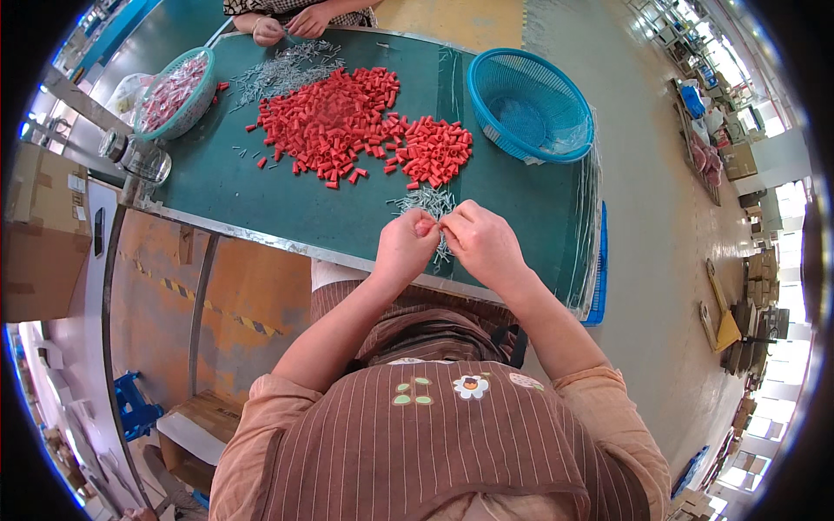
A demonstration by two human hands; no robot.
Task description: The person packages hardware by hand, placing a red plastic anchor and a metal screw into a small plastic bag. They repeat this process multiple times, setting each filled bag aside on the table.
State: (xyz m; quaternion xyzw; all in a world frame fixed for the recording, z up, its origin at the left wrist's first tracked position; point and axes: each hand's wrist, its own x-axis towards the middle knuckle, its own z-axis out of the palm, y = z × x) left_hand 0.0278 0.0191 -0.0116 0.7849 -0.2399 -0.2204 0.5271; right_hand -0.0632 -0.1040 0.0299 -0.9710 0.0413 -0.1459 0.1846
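My left hand is closed in a fist at the table's near edge; a reddish spot shows at its top, and I cannot tell whether it is a fingertip or a red piece. Touching or almost touching it, my right hand pinches with thumb and forefinger something too small to name. Just beyond and below both hands lies a small heap of thin grey metal pins. Farther off, short red tubular caps form a small pile that joins a bigger heap of red caps.
A blue mesh basket stands at the table's far right. At left are a green basket of wrapped red pieces and a glass jar. Across the green table, another person's hands work near more grey pins.
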